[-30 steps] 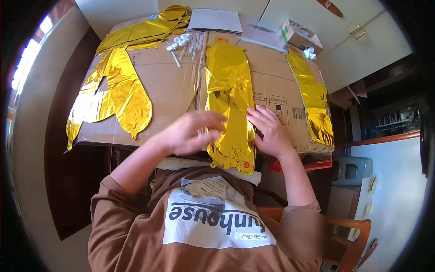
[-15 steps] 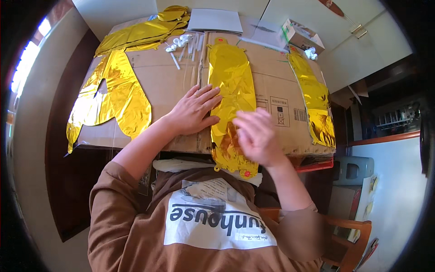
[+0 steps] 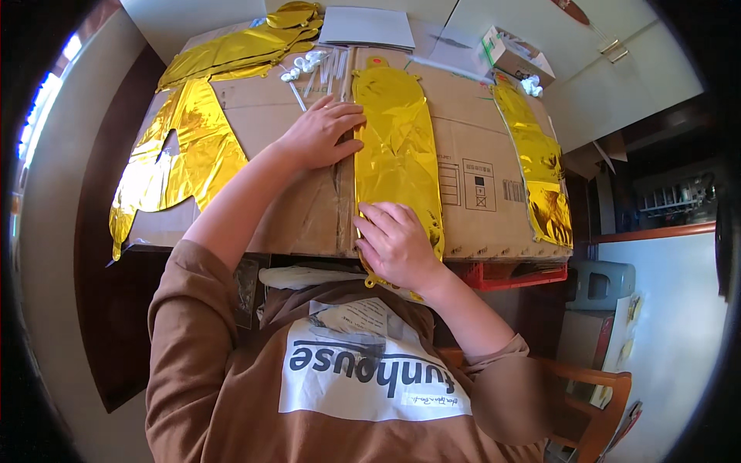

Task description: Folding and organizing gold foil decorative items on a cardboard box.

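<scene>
A long flat gold foil balloon [image 3: 395,139] lies front to back across the cardboard, its near end hanging over the front edge. My left hand [image 3: 323,133] lies at its left edge, fingers stretched out with the tips on the foil, holding nothing. Nearer to me, my right hand [image 3: 397,243] rests on the lower part of the balloon, fingers loosely bent and apart over its left side. That hand covers some of the near end. To the left is a gold foil balloon shaped like a letter A [image 3: 185,154]. Another gold strip-shaped balloon [image 3: 536,166] lies at the right.
Flattened cardboard [image 3: 475,139] covers the table. At the back are stacked gold balloons [image 3: 231,55], white sheets [image 3: 367,27], clear tubes [image 3: 332,69] with white cup-shaped pieces [image 3: 297,71], and a small box [image 3: 517,54]. A red crate [image 3: 513,276] shows under the right edge.
My left hand has slid away from me along the balloon's left edge. The right hand, raised and blurred before, has come down left onto the foil's lower part.
</scene>
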### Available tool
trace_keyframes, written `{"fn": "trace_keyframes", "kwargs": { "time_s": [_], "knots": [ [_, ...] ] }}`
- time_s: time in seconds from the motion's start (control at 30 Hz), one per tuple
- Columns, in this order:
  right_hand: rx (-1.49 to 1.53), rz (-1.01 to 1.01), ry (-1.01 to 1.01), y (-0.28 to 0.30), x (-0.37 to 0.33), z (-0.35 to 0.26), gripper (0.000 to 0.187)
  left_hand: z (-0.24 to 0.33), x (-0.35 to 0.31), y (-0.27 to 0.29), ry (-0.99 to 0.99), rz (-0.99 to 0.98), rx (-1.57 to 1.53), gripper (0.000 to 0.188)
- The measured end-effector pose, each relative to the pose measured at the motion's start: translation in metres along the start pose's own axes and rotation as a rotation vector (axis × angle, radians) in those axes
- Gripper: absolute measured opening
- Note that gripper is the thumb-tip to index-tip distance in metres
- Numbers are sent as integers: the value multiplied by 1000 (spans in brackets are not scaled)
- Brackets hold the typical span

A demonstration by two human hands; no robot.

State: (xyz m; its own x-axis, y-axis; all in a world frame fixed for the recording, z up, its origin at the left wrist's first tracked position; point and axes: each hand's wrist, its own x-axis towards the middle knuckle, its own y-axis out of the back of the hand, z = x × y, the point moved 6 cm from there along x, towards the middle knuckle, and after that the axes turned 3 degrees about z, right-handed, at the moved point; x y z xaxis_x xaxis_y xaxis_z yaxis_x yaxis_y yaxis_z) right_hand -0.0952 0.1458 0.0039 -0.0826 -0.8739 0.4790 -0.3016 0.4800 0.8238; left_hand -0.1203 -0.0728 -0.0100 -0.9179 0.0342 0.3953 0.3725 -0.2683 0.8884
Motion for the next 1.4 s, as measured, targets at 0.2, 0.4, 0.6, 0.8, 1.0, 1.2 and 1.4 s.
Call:
{"fn": "trace_keyframes", "kwargs": {
  "time_s": [0.2,0.4,0.6,0.8,1.0,1.2,1.4],
  "knots": [
    [-26,21,-74,3,6,11,46,-2,2,-2,-7,27,1,48],
    [-146,-102,-53,-9,6,2,52,-18,14,-5,7,26,33,51],
    [-148,-153,-58,-3,-12,-22,56,-27,15,-10,17,68,22,53],
    [41,-196,-75,11,8,-9,41,-26,17,-4,27,54,-16,54],
    [175,39,-284,40,157,152,33,-31,18,-1,71,61,-69,56],
    [-463,-124,-262,-37,276,274,57,-32,22,-7,52,38,-87,55],
    [-601,-364,-154,-86,285,292,29,-26,17,6,52,154,-110,50]
  ]
}}
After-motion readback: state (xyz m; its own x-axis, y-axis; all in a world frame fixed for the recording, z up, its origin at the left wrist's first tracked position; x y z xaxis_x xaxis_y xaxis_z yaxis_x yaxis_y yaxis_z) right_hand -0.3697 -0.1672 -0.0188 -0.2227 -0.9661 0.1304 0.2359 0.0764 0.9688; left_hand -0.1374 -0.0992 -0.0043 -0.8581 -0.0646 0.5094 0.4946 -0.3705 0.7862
